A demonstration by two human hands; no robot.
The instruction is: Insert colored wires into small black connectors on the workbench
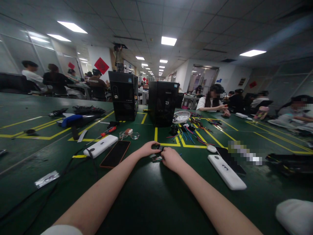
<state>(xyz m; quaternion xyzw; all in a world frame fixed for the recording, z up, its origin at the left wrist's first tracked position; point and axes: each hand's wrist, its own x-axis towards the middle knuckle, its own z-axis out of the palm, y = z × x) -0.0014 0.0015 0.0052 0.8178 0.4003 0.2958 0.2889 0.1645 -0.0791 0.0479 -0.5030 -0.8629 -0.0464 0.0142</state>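
Both my arms reach forward over the green table (151, 195). My left hand (147, 149) and my right hand (171, 159) meet at the middle, fingers closed around a small dark part (160, 148) held between them. Thin wires (156, 160) lie on the table just under the hands. The part is too small to name.
A phone (115, 153) and a white power bank (100, 146) lie left of my hands, another white power bank (227, 171) to the right. Two black computer cases (123, 95) (162, 102) stand behind, beside a white basket (181, 116) and coloured cables (193, 132). Several people sit at far tables.
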